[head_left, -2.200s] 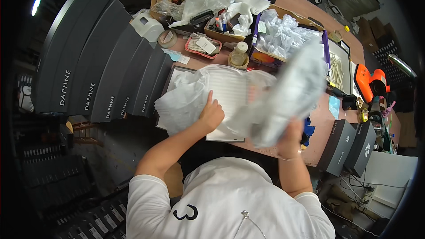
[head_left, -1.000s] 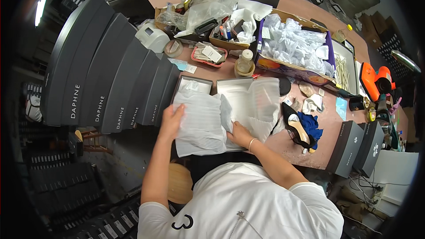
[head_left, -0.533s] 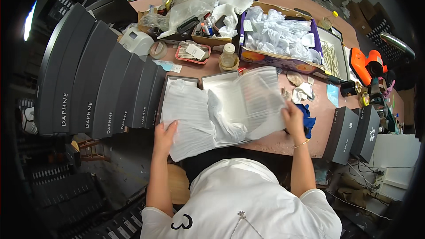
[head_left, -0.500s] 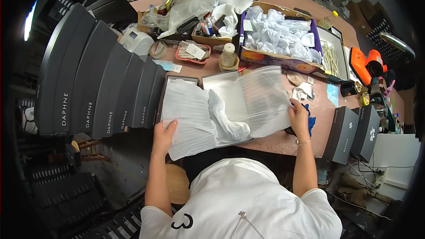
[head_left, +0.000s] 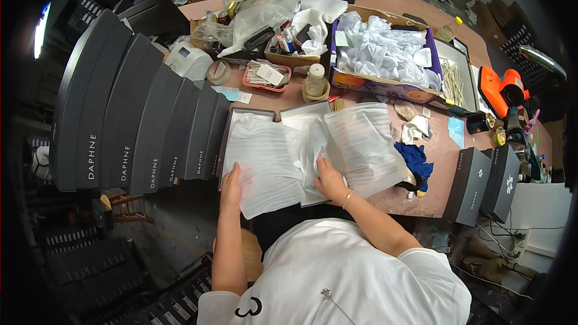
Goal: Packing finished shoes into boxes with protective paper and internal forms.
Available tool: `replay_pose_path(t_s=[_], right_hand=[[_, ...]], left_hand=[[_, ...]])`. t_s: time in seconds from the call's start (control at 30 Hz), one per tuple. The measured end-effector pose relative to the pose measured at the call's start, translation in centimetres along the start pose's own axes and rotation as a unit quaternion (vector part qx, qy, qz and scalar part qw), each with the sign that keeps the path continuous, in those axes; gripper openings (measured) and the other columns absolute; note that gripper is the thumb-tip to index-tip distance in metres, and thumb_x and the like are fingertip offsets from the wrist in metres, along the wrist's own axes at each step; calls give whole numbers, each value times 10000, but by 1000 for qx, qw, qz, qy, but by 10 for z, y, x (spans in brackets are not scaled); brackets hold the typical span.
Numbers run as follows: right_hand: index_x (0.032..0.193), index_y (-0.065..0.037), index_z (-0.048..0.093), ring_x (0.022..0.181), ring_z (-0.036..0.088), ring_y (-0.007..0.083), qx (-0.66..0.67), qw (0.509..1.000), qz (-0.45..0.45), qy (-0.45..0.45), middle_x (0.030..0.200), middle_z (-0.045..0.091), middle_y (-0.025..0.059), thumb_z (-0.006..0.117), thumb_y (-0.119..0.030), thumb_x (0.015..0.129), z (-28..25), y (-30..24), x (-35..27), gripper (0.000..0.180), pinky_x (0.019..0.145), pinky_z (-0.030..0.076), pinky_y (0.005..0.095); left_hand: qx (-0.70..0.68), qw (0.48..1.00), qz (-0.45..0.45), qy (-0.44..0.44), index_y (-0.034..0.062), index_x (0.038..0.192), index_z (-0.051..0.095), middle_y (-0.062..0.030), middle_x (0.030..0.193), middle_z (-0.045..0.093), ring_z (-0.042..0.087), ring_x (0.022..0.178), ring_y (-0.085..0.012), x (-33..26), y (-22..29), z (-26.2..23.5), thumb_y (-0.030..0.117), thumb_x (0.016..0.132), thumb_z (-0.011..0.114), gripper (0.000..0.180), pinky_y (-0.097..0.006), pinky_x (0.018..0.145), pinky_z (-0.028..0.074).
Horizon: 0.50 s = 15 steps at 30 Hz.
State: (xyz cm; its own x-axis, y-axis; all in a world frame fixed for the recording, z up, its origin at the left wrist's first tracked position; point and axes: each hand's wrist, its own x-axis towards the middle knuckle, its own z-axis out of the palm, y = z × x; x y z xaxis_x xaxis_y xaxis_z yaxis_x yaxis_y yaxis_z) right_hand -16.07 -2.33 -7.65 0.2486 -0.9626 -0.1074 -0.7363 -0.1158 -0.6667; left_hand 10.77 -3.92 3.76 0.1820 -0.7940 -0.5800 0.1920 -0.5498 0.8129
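Note:
White tissue paper spreads in two wide flaps over an open shoebox on the table before me. Between the flaps lies a white wrapped bundle; what it wraps is hidden. My left hand holds the left flap by its outer edge, thumb on top and fingers partly underneath. In the middle, my right hand has its fingers bent over the bundle, gripping its near part. The right flap lies loose beside that hand.
Dark grey shoeboxes stand in a row at left, two more at right. Behind are a carton of crumpled white paper, a glass bottle, a pink basket and a tape roll. Blue cloth lies at right.
My right hand has let go of the right flap's edge and moved left onto the bundle. That flap has dropped flatter, uncovering the blue cloth. My left hand still holds the left flap.

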Motion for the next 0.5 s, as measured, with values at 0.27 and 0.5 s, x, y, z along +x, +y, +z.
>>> replay_pose_path(t_s=[0.27,0.5], right_hand=[[1362,23,316,1010,547,379,-4,995,-58,-83,1192,502,211,587,-98,769,18,3,12,662,824,472,465],[1301,-29,439,1175,457,380,-23,969,-55,238,1295,455,216,667,-154,776,-112,-15,-55,586,973,382,440]], left_hand=[[-13,970,20,-241,-3,1102,615,-55,918,639,604,842,-128,-14,1,49,367,979,460,420,-274,782,475],[-275,916,-96,-275,-7,1237,527,-159,1165,565,557,1071,-255,54,-118,62,231,941,476,384,-319,931,439]])
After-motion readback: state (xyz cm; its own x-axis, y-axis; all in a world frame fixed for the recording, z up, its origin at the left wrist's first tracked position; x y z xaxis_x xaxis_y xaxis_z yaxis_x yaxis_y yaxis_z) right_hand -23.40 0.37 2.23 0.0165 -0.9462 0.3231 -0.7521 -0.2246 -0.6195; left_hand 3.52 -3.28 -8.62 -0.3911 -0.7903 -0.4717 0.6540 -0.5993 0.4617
